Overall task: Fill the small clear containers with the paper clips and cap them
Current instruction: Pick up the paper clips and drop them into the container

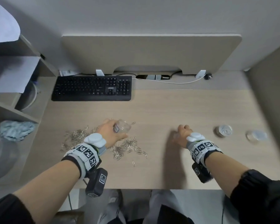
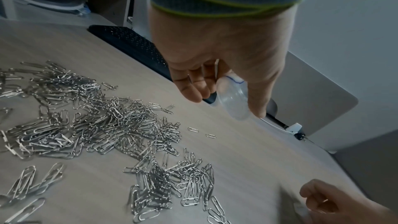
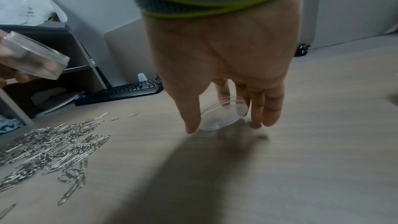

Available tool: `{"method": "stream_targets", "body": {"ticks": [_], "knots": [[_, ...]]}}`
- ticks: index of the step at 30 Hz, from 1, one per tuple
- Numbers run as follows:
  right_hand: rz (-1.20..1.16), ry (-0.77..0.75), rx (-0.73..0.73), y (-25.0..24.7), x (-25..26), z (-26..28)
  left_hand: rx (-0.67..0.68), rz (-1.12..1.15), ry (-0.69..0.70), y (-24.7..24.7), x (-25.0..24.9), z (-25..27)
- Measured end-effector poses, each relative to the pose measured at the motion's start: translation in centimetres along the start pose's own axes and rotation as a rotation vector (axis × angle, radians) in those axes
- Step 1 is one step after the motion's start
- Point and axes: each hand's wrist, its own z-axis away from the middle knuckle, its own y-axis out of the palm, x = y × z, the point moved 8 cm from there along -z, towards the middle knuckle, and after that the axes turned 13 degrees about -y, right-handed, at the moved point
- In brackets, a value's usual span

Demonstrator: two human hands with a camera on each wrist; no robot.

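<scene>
My left hand (image 1: pixel 116 129) grips a small clear container (image 1: pixel 124 126) with a blue-outlined label, tilted on its side just above the desk. It looks empty in the right wrist view (image 3: pixel 36 57). A wide scatter of silver paper clips (image 1: pixel 128 146) lies under and around that hand. My right hand (image 3: pixel 224 126) pinches a clear round cap (image 3: pixel 224 113) between thumb and fingers, tilted, with its lower edge at the desk top. A clear container full of clips (image 1: pixel 223 130) and another clear container (image 1: pixel 256 136) stand to the right.
A black keyboard (image 1: pixel 91 88) lies at the back left, with a white cable (image 1: pixel 168 81) behind it. Shelves (image 1: pixel 14 110) with a blue cloth (image 1: pixel 14 129) stand on the left. Bare desk (image 1: pixel 168 110) lies between my hands.
</scene>
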Motion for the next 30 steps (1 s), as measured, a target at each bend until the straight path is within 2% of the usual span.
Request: {"method": "stream_targets", "body": {"ticks": [5,8,11,14,18,19,23,28,30], "knots": [[0.041,0.028,-0.029,1.2,1.8,1.1,0.005,0.011,0.040,-0.9,3.1,0.3],[0.007,-0.042,-0.080,1.4,5.1,1.2,-0.005,0.006,0.042,-2.0,5.6,0.7],[0.024,-0.088,0.001,1.1,9.3,2.3,-0.023,-0.022,0.020,-3.6,7.7,1.2],[0.032,-0.111,0.074,2.8,12.6,1.2,-0.036,-0.016,-0.003,-5.2,9.6,1.5],[0.112,-0.192,0.293,4.3,17.2,3.3,-0.075,-0.002,-0.047,-6.7,12.1,1.7],[0.149,-0.213,0.304,4.3,18.1,3.8,-0.080,0.003,-0.062,-6.9,13.0,1.8],[-0.081,-0.159,0.180,6.6,19.1,1.7,-0.066,0.006,-0.107,-6.4,15.5,1.9],[-0.172,-0.286,0.153,7.7,23.2,1.4,-0.074,0.018,-0.082,-5.4,16.3,2.3],[-0.175,-0.290,0.136,7.3,23.8,1.8,-0.073,0.021,-0.072,-5.4,16.3,2.3]]}}
